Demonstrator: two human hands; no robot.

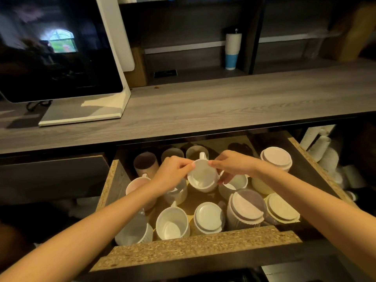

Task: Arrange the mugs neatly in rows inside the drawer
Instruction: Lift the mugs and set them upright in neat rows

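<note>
Head view. The drawer (193,242) stands open under the counter (223,102), crowded with mugs. A white mug (202,177) is held over the drawer's middle, apparently clear of the floor. The left hand (173,174) pinches its left rim. The right hand (234,165) pinches its right side, fingers curled round the wall. Neither hand is nearer: the mug sits squarely between them, each arm reaching in from its own side.

The mug's long axis is tilted, with the mouth turned near and up toward the camera and the base far and down. The handle sticks out on the far side, pointing at the drawer's back.

Neighbours:
- **Near row, left to right:** glass mug (134,226), upright mug (173,222), inverted white mug (208,217), inverted purple mug (247,210), inverted cream mug (281,208).
- **Middle, left:** a pinkish mug (138,185), partly behind the left wrist.
- **Middle, right:** a second white mug (234,185) under the right hand.
- **Far left:** a dark mug (145,162).
- **Far right:** an inverted pink mug (276,157).

A bare patch of floor (195,200) shows just below the held mug, between the middle neighbours.

Judgement: the coming move turns on that tilt. The axis needs swinging to vertical, mouth up or down, then lowering straight into the gap beneath. The gap looks tight, so the rim may clip the mugs on either side. With the handle kept far, it should miss them.
</note>
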